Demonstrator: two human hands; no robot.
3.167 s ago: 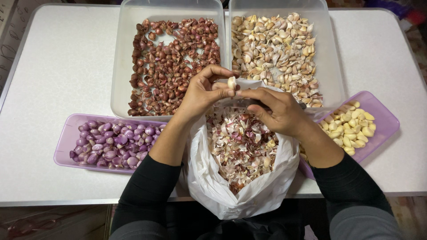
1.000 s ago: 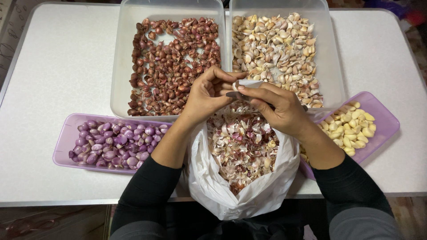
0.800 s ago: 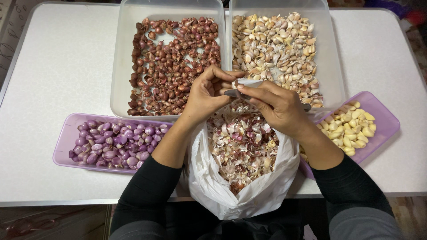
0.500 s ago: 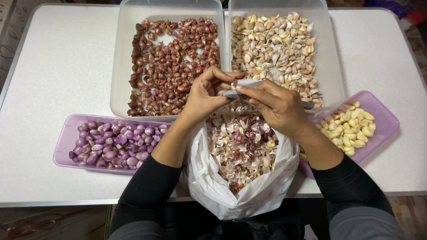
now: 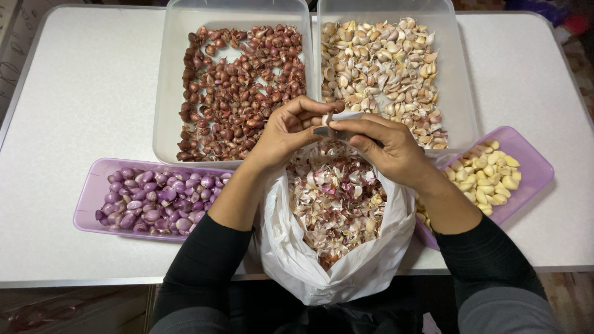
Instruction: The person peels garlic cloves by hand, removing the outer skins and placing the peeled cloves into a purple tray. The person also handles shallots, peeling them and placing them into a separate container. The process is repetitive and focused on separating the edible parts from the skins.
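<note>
My left hand point(image 5: 288, 133) and my right hand point(image 5: 380, 145) meet above an open white plastic bag point(image 5: 346, 272) full of papery peels. The left fingertips pinch a small pale garlic clove point(image 5: 326, 119). A small knife point(image 5: 326, 131) lies in the right hand, with its blade set against the clove. Both hands hover just in front of the two clear tubs.
A clear tub point(image 5: 167, 80) of unpeeled red shallots sits at back left, and a clear tub point(image 5: 461, 80) of unpeeled garlic at back right. A purple tray point(image 5: 86, 204) holds peeled shallots at left. Another purple tray point(image 5: 529, 164) holds peeled garlic at right. All rest on a white table point(image 5: 80, 86).
The hands have stayed over the bag. The clove was held up between both hands earlier; now the knife blade is against it and the fingers have closed in slightly.
</note>
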